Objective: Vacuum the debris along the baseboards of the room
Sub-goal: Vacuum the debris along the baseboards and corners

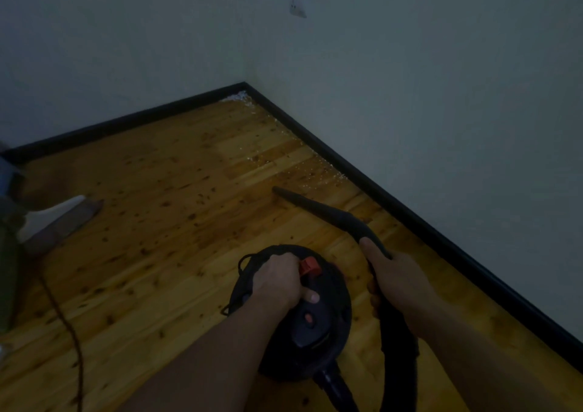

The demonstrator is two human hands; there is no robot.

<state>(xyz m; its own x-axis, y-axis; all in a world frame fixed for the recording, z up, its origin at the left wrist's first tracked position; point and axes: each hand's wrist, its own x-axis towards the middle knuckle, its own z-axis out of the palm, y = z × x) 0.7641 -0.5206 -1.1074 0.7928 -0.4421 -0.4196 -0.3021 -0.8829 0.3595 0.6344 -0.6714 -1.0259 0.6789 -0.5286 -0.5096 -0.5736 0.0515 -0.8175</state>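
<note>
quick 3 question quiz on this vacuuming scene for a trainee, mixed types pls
1. True or false: the nozzle tip is already in the corner debris.
2. Which hand holds the vacuum body by its top handle? A left hand B right hand
3. Fill in: the white debris lies along the black ____.

Key: 1 false, the tip is short of the corner. 2 A. 3 baseboard.

Debris (293,159) lies along the right baseboard (378,187), beyond the nozzle (315,206).
</note>
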